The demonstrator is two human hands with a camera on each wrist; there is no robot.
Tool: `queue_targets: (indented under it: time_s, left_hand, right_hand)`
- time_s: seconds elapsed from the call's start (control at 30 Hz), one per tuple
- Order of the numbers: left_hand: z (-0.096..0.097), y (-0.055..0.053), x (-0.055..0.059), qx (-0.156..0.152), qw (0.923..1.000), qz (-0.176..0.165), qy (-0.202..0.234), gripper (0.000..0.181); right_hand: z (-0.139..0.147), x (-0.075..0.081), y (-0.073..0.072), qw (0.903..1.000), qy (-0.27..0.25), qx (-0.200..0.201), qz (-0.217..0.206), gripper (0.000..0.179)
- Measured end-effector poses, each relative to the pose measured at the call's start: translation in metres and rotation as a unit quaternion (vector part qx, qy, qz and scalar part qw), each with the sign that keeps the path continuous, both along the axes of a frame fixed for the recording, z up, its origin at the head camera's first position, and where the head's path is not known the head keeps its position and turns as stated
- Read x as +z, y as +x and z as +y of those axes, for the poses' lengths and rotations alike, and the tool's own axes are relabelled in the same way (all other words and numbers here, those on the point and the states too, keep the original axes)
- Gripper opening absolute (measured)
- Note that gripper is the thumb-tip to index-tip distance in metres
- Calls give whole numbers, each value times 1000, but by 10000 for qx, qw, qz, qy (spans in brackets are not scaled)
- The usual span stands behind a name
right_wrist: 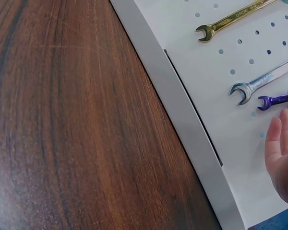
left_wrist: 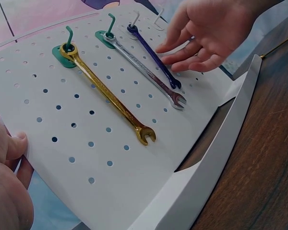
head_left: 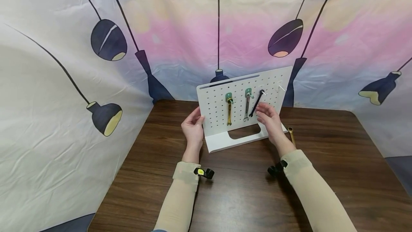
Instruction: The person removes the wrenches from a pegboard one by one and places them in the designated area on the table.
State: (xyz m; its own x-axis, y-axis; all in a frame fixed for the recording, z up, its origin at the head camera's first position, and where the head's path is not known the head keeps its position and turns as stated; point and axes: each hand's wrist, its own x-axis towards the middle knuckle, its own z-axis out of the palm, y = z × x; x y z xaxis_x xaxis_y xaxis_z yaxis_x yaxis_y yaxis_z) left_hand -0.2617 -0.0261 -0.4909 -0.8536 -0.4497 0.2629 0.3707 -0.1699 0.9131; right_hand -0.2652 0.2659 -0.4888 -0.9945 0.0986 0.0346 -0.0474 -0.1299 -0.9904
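Note:
A white pegboard (head_left: 215,117) stands tilted back on the table. My left hand (head_left: 193,126) grips its left edge, thumb on the front face and fingers behind. Three combination wrenches hang from hooks: a gold wrench (left_wrist: 108,91), a silver wrench (left_wrist: 144,72) and a purple wrench (left_wrist: 156,57), which looks nearly black in the head view. Beside the purple wrench is my right hand (head_left: 270,121), its fingers loosely bent and holding nothing. Whether the fingertips touch that wrench, I cannot tell.
Another gold wrench (head_left: 291,135) lies on the brown wooden table (head_left: 238,189), just right of the board's base. A further white hook (head_left: 281,87) sticks out near the board's right side. Behind hangs a cloth backdrop (head_left: 193,28) printed with lamps.

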Motion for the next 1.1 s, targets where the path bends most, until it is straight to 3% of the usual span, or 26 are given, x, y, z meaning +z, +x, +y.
queue_targets:
  time_s: [0.17,0.47,0.8,1.1]
  left_hand:
    - [0,0,-1,-26,10000,14,1,34]
    - [0,2,2,-23,10000,27,-19,34]
    - [0,2,0,-57,9998,173,-42,36]
    - [0,1,0,-67,9999,121,9,36]
  right_hand:
    - [-1,0,0,9994,-258,206,-67,43]
    - [0,1,1,9990,-281,292,-173,44]
    - [3,0,5,9994,-240,135,-213,10]
    - [7,2,11,9995,-180,200,-153,18]
